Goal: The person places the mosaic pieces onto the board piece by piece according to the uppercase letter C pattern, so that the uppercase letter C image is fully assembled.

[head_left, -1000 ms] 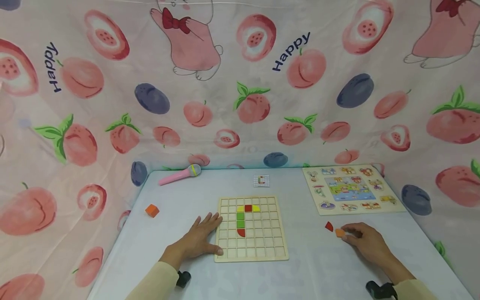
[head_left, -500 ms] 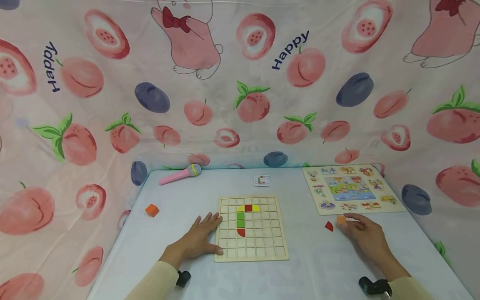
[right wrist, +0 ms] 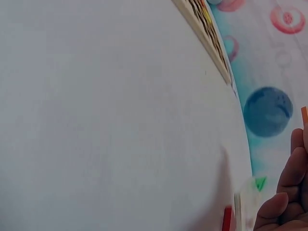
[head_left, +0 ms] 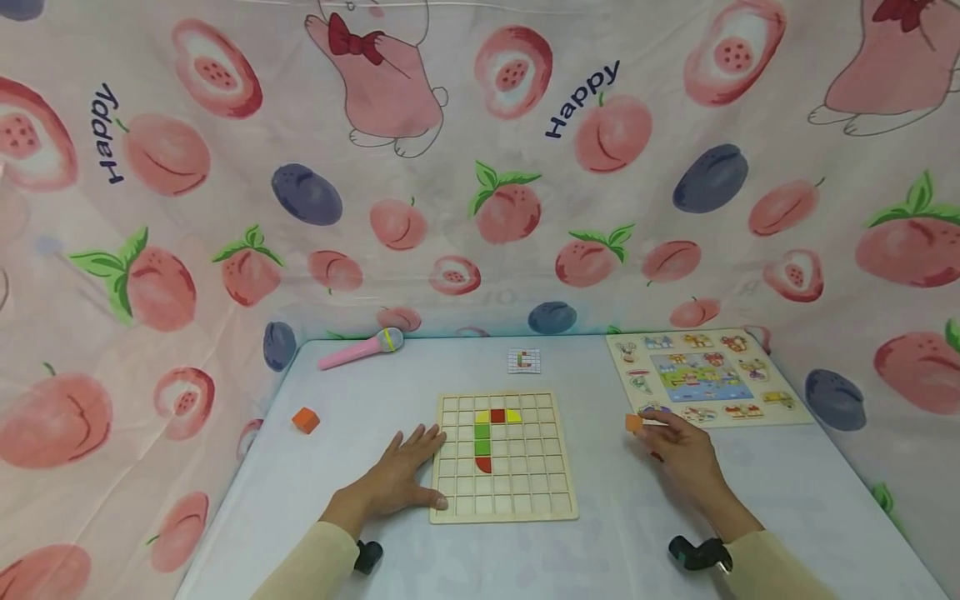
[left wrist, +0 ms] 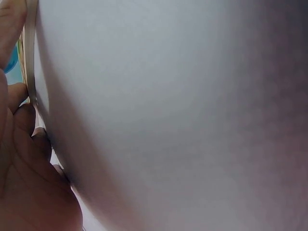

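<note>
A wooden grid board (head_left: 525,492) lies mid-table in the head view. Set in its cells are yellow pieces (head_left: 513,417), a red square (head_left: 498,416), green squares (head_left: 482,447) and a red rounded piece (head_left: 483,465). My left hand (head_left: 397,475) has its fingers spread, with fingertips and thumb touching the board's left edge. Between thumb and fingers, my right hand (head_left: 686,458) pinches an orange block (head_left: 633,423) above the table. In the right wrist view only a sliver of the orange block (right wrist: 304,114) shows. Under the right hand, a red piece (head_left: 657,457) is mostly hidden.
An orange cube (head_left: 305,420) lies left of the board. Behind are a pink toy microphone (head_left: 360,350) and a small pattern card (head_left: 523,361). A picture puzzle board (head_left: 701,379) occupies the back right. A fruit-print cloth (head_left: 450,192) hangs behind the table.
My right hand has lifted the orange block off the table and carried it leftward, passing over the red piece. The left hand has stayed at the board's edge.
</note>
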Demonstrator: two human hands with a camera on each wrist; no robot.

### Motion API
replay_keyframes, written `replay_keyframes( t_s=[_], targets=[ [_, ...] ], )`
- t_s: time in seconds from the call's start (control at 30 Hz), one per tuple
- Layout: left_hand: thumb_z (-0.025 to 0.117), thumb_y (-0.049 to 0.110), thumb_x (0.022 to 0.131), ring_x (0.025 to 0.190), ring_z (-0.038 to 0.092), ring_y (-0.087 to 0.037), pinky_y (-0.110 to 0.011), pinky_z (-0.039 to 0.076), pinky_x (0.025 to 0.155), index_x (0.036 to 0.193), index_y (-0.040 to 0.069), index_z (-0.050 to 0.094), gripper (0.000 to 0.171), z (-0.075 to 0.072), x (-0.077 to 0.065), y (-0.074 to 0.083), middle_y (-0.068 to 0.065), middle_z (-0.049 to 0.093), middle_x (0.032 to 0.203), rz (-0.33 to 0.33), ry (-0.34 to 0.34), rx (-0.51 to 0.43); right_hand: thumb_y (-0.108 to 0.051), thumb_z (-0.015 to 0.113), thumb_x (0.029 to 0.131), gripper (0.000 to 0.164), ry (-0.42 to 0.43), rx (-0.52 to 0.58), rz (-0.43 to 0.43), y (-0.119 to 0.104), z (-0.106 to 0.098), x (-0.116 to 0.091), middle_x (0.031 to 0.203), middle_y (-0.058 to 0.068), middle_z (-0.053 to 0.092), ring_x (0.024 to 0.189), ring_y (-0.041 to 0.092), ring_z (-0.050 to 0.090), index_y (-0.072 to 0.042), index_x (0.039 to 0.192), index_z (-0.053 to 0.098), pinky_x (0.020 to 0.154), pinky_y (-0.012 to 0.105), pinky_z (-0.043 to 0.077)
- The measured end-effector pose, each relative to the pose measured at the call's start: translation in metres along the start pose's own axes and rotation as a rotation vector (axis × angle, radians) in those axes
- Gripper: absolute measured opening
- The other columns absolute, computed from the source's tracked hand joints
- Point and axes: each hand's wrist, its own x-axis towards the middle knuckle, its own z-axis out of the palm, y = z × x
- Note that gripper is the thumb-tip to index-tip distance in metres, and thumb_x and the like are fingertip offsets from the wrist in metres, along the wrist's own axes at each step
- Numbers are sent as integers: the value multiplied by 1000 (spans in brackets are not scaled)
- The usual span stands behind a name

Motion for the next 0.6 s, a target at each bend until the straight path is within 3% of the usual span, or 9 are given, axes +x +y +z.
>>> replay_keyframes(
  t_s=[0.27, 0.6],
  targets=[
    [88, 57, 78, 166, 6, -26, -55, -3, 135, 168, 18, 31, 113, 0, -1, 2, -1, 20, 177, 5, 1, 5, -23, 77, 99, 39, -35, 8, -11, -21, 40, 2, 123, 13, 76, 98, 6, 66, -12, 136, 69, 77, 16, 57],
    [88, 57, 78, 166, 6, -26, -55, -3, 135, 168, 18, 31, 113, -1, -1, 3, -1, 19, 177, 3, -2, 5, -10, 75, 98, 31, -78, 94, -4, -43, 96, -3, 107, 7, 79, 100, 18, 69, -13, 129, 73, 78, 16, 57]
  ],
)
